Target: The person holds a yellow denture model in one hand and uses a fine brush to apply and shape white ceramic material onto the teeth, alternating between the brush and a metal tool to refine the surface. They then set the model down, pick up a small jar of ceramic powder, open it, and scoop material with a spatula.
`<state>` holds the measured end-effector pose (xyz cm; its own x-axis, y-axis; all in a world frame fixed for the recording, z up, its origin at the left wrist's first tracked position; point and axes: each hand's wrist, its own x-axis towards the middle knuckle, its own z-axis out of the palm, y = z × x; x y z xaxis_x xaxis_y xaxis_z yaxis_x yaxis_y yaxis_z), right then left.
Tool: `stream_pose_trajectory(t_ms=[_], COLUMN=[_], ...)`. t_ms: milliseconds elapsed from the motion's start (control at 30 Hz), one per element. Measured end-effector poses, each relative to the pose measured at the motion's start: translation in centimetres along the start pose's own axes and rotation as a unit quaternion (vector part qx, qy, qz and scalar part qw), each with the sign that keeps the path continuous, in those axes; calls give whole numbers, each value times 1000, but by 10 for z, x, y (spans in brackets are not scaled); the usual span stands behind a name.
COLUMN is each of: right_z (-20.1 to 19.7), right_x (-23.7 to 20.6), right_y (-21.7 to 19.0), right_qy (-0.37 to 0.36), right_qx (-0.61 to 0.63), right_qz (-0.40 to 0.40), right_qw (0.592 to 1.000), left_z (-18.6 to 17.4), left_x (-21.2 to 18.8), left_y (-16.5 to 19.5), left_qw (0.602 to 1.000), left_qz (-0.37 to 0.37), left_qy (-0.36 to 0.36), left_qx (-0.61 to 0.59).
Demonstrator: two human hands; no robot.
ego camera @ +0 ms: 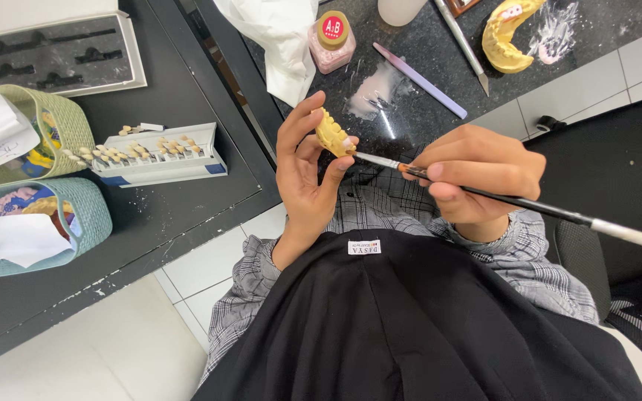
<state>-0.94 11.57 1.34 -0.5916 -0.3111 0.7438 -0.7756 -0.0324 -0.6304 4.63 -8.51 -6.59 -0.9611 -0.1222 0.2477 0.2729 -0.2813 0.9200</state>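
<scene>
Black apron [425,327] below; left hand [307,167] pinches a yellow tooth model [333,134] (knobbly), right hand [477,178] grips a brush [514,202].

A small pink jar with a round gold-and-red lid [332,41] is seen at twelve o'clock, with crumpled white plastic [276,41] just beside it. A lilac flat-handled tool [419,79] and a yellow plaster jaw cast [505,36] are placed toward one o'clock. A white tooth shade guide [150,154] is set at nine o'clock, near two woven baskets, green [72,122] and teal [94,215].
</scene>
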Motion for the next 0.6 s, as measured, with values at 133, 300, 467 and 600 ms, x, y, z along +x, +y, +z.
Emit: stream_pose_trajectory(t_ms=[133,300,467,600], right_z=[1,1,1,1], right_x=[-1,-4,-2,-1], right_y=[2,0,1,3], right_qy=[-2,11,-6,-5], right_qx=[6,2,4,10], right_qz=[0,6,-1,-6], right_qw=[1000,1000,1000,1000], left_z=[0,1,2,3], left_x=[0,0,1,1], left_y=[1,2,1,1], left_qw=[999,999,999,998], left_qz=[24,32,39,43], left_qy=[1,7,10,12], left_qx=[24,30,24,33])
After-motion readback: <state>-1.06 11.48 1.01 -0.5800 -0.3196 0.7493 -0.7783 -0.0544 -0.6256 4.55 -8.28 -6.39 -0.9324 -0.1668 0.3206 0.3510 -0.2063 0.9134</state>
